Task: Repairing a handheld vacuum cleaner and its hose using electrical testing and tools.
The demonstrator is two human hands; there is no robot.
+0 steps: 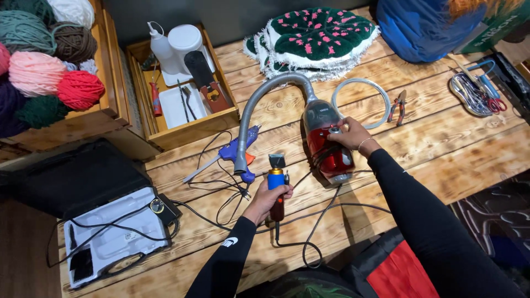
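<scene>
Left hand (269,200) fingers clenched round blue-and-red clipper (276,190), held upright near bench (441,138) front edge. Right hand (351,138) grips top of red vacuum (329,144) mid-bench, grey hose (259,105) curving left. Blue glue gun (234,152) just beside hose end; pliers (397,106) toward right edge.

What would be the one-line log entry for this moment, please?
left hand: holds clipper | right hand: on small vacuum | hose: lies on table | glue gun: beside hose end
</scene>
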